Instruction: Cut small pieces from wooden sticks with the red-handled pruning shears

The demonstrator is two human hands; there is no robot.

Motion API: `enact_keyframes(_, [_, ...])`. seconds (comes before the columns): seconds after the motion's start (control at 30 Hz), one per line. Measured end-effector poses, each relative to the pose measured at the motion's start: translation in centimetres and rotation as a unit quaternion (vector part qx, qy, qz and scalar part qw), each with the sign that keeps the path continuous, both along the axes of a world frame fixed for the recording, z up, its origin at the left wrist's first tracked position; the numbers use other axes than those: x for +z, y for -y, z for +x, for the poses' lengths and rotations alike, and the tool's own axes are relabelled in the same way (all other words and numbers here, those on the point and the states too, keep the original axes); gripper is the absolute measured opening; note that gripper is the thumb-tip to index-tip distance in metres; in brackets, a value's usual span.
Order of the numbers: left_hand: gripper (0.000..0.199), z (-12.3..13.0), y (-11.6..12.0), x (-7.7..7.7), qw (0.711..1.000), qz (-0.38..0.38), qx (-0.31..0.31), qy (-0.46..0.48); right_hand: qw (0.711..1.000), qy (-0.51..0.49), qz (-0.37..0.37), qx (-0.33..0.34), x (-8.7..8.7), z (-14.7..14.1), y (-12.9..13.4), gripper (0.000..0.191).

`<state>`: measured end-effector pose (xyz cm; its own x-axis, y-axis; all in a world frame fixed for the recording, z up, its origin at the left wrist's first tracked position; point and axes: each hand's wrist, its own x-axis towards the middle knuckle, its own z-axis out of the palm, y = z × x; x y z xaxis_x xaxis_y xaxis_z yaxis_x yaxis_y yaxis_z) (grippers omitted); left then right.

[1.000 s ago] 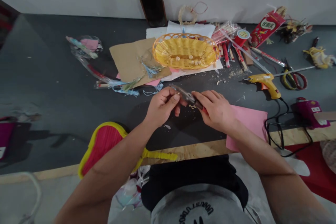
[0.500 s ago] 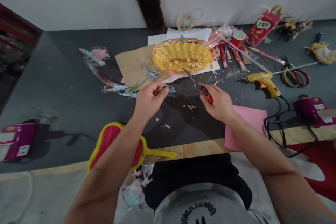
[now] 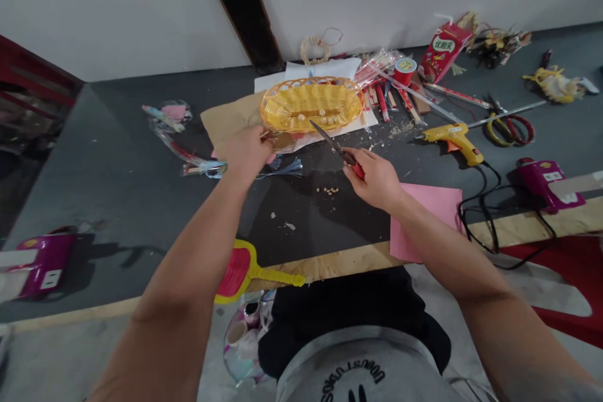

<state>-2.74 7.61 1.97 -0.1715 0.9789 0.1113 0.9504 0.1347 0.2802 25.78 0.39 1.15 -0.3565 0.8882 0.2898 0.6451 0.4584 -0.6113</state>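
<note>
A purple box (image 3: pixel 59 257) is located at the far left of the surface (image 3: pixel 117 195). To its right, behind, a clear plastic bag (image 3: pixel 173 114) is laid flat. A red fan with a yellow border (image 3: pixel 235 273) is placed at the front edge, partly covered by the left forearm. The left hand (image 3: pixel 247 154) is positioned over the brown paper (image 3: pixel 221 118), near the left end of the yellow basket (image 3: pixel 311 107). Its grip is pinched together on a thin piece (image 3: pixel 267 135), which is held at the fingertips and mostly hidden. Several small cut pieces (image 3: pixel 331 191) are scattered on the surface between the hands. A red-handled tool (image 3: pixel 336 148) is clamped in the grip of the right hand (image 3: pixel 374 179); the handle is enclosed by the fingers, and the dark blade is extended up and left, its tip just in front of the basket as viewed. Pink paper (image 3: pixel 424 210) is partly covered by the right forearm. Farther right, a yellow glue gun (image 3: pixel 455 138), scissors (image 3: pixel 511 130) and a second purple box (image 3: pixel 546 183) are located.
</note>
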Motion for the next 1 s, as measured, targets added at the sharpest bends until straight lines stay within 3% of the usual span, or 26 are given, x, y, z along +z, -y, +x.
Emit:
enact_keyframes(0.27, [0.015,-0.1,0.0,-0.1,0.999,0.015,-0.047,-0.007,1.000,0.007,-0.001,0.010,0.0,0.1,0.0,0.039])
enact_keyframes(0.43, [0.019,0.2,3.1,1.3,0.999,0.015,-0.041,0.019,1.000,0.003,-0.004,0.005,0.1,0.1,-0.1,0.039])
enact_keyframes(0.53, [0.016,1.7,6.0,1.5,0.993,0.020,-0.111,0.045,1.000,0.010,-0.009,0.008,0.1,0.1,-0.1,0.038])
enact_keyframes(0.7, [0.020,5.2,9.6,0.4,0.963,-0.043,-0.249,0.090,1.000,0.014,-0.005,0.015,0.1,0.0,-0.1,0.038])
enact_keyframes(0.87, [0.026,6.4,9.9,-0.6,0.958,-0.041,-0.272,0.082,1.000,0.007,-0.003,0.017,0.1,0.1,-0.1,0.038])
enact_keyframes(1.0, [0.027,6.0,9.7,-0.3,0.954,-0.030,-0.274,0.115,1.000,0.005,0.003,0.019,0.0,0.1,-0.1,0.037])
